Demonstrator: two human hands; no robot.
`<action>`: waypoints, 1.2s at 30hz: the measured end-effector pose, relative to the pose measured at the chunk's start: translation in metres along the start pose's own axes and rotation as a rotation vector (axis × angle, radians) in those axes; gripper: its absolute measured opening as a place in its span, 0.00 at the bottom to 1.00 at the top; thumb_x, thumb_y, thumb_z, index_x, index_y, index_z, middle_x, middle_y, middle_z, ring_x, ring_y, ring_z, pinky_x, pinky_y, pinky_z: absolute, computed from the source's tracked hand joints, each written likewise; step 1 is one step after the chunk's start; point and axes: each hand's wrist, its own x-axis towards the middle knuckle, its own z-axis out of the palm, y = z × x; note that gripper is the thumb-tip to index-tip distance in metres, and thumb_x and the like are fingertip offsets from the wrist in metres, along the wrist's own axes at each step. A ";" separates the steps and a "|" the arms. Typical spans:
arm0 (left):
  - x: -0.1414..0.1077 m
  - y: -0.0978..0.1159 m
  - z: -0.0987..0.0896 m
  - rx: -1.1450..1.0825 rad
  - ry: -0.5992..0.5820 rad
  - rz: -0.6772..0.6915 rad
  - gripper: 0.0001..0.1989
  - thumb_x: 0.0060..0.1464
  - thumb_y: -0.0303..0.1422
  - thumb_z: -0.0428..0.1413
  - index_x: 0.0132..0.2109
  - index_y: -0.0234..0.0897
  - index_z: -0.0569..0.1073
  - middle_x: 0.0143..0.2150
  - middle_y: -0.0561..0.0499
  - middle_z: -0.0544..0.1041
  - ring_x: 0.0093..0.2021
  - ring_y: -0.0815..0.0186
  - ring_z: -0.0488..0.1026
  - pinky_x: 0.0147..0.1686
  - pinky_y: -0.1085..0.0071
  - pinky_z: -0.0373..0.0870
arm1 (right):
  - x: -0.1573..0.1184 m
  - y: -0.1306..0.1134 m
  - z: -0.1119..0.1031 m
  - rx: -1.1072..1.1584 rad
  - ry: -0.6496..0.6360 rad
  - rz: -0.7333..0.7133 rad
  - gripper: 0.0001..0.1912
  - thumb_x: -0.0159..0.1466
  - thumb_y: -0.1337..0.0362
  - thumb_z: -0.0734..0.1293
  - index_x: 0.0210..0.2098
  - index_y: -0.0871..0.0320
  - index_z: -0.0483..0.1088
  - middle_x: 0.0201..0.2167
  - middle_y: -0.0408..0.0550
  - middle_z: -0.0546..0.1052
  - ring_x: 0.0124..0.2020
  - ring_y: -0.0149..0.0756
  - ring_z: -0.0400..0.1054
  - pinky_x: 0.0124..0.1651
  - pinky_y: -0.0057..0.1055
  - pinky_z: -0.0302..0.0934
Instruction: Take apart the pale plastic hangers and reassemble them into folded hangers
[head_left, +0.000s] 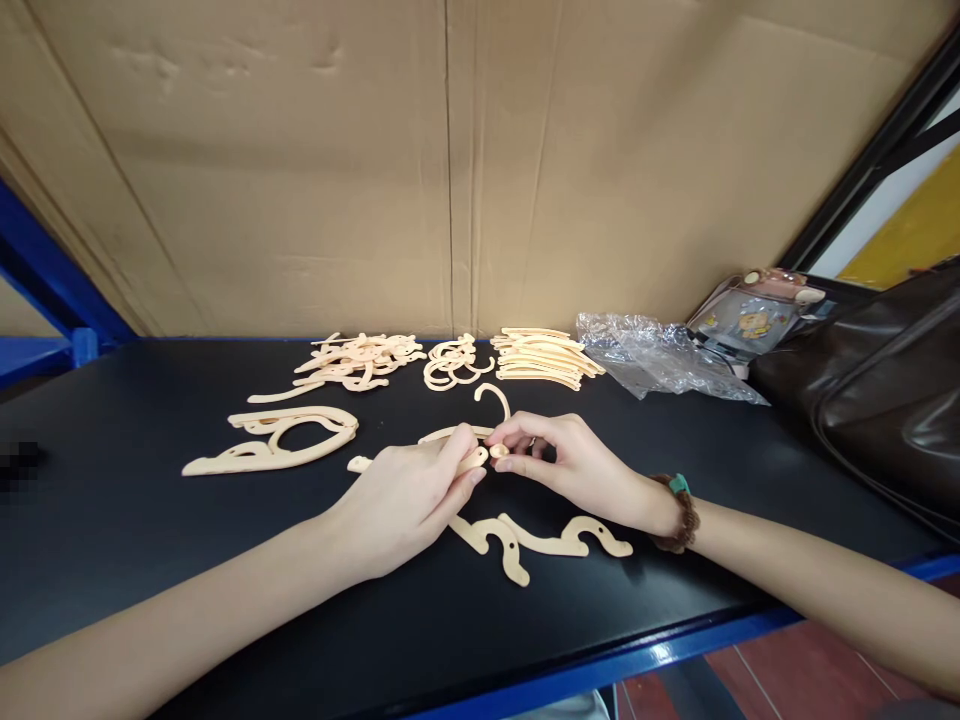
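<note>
My left hand (409, 495) is closed on a long beige plastic piece (478, 459), whose holed end shows at the fingertips and whose other end sticks out on the left. Close to that end, my right hand (559, 455) pinches a small round beige part (498, 452). A beige hook (496, 397) curves up just behind the fingers, and a curved strip lies beside it. Two wavy beige arms (562, 543) rest on the black table (360, 640) in front of my hands. What joins the pieces under my fingers is hidden.
A folded beige hanger (300, 455) lies at left. Behind are piles of wavy arms (360, 358), hooks (450, 365) and strips (544, 357). Clear plastic bags (660, 355) and a dark leather bag (870, 390) sit at right. Cardboard (300, 180) stands behind the table.
</note>
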 end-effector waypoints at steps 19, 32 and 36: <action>0.000 0.002 -0.002 -0.007 -0.049 -0.006 0.10 0.65 0.34 0.39 0.33 0.42 0.53 0.24 0.58 0.66 0.20 0.68 0.64 0.22 0.72 0.54 | 0.001 -0.001 0.003 0.155 0.001 0.007 0.06 0.63 0.63 0.69 0.36 0.56 0.68 0.33 0.41 0.75 0.34 0.29 0.70 0.38 0.28 0.65; -0.002 0.002 -0.003 -0.044 -0.073 -0.023 0.09 0.66 0.36 0.36 0.36 0.42 0.54 0.23 0.58 0.65 0.21 0.65 0.64 0.24 0.71 0.55 | 0.003 0.009 0.010 0.454 -0.021 0.094 0.10 0.57 0.62 0.73 0.34 0.58 0.69 0.30 0.41 0.78 0.35 0.31 0.75 0.39 0.30 0.68; -0.002 0.001 -0.002 -0.035 -0.081 -0.027 0.09 0.66 0.37 0.36 0.36 0.42 0.54 0.24 0.58 0.66 0.21 0.65 0.64 0.24 0.71 0.55 | 0.004 0.008 0.010 0.406 -0.009 0.088 0.10 0.57 0.62 0.74 0.33 0.59 0.71 0.29 0.41 0.78 0.33 0.31 0.74 0.37 0.29 0.69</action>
